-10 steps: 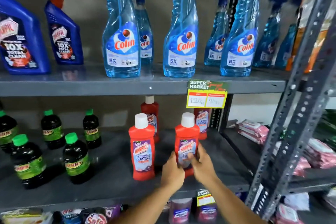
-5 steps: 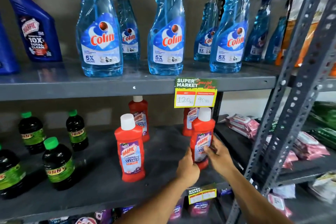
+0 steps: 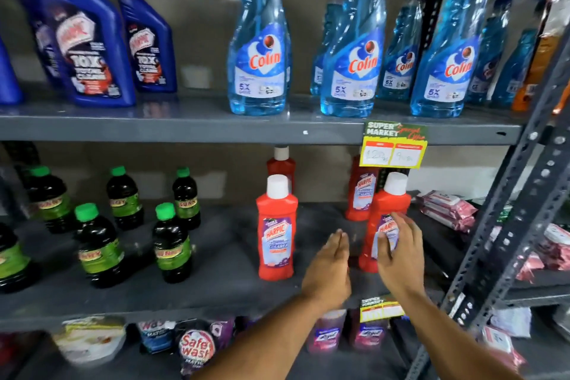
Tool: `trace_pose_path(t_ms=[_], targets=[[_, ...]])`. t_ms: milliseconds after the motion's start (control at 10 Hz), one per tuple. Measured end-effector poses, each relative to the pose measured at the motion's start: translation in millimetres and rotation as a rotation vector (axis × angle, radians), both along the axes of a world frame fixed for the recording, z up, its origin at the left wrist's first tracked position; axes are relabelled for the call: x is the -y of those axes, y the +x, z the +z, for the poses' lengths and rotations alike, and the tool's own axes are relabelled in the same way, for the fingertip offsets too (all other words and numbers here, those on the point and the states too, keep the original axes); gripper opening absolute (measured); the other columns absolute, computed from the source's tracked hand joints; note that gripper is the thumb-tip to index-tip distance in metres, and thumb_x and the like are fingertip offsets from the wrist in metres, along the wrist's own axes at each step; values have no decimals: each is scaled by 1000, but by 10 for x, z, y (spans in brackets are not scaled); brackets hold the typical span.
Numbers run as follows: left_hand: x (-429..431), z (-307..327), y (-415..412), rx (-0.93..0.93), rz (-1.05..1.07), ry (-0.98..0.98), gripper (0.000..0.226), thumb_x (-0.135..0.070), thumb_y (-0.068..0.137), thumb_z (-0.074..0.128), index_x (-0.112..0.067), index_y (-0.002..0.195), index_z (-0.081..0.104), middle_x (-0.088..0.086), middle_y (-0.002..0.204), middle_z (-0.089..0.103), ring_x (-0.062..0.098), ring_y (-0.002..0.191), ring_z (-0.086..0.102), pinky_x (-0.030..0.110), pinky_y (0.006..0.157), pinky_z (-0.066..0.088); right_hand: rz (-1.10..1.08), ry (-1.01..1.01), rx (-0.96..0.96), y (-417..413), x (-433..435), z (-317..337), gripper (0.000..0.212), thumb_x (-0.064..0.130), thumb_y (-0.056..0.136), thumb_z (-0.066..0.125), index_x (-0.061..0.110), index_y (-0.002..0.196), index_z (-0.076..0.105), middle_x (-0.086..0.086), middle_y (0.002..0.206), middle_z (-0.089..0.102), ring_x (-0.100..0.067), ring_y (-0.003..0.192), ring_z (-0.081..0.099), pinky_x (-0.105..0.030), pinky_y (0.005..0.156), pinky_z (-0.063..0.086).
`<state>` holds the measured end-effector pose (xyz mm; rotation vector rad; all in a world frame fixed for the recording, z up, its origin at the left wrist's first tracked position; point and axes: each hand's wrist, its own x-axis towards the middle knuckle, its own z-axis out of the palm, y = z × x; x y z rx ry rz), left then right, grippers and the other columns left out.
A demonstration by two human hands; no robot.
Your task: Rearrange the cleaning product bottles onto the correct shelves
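Note:
A red Harpic bottle with a white cap [image 3: 389, 203] stands upright at the right end of the grey middle shelf [image 3: 216, 281]. My right hand [image 3: 399, 251] is in front of its label, fingers spread and resting lightly on it. My left hand [image 3: 328, 265] is flat and open, a short gap to the left of that bottle and holding nothing. A second red Harpic bottle [image 3: 276, 225] stands to the left of my hands. Two more red bottles [image 3: 360, 191] stand behind, near the back wall.
Blue Colin spray bottles [image 3: 259, 49] and dark blue Harpic bottles [image 3: 83, 49] fill the upper shelf. Dark bottles with green caps [image 3: 171, 244] stand at the middle shelf's left. A yellow price tag [image 3: 393, 145] hangs above; a perforated steel post [image 3: 509, 210] rises at right, with pink packets [image 3: 447, 210] beyond.
Both hands slid the red bottle to the right along the shelf. Now the left hand has come off it and the right hand's fingers have loosened and spread.

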<state>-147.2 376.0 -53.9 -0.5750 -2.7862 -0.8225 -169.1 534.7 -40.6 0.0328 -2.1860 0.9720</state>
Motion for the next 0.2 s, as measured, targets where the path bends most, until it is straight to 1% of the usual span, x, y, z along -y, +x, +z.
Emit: trace_pose_path(t_ms=[100, 200], targets=[[515, -38, 103, -192, 3, -98, 66, -4, 93, 39, -3, 150, 7, 15, 163, 5, 27, 150, 6, 34, 123, 9, 51, 56, -59, 98, 534, 83, 43, 10, 91, 59, 4, 133, 49, -18, 136, 51, -31, 130, 44, -28, 110, 28], [1071, 4, 293, -202, 114, -51, 69, -5, 89, 41, -2, 150, 8, 18, 161, 9, 32, 150, 8, 38, 123, 8, 161, -42, 31, 255, 1115, 95, 46, 11, 92, 58, 3, 136, 46, -18, 140, 49, -29, 133, 41, -29, 112, 27]])
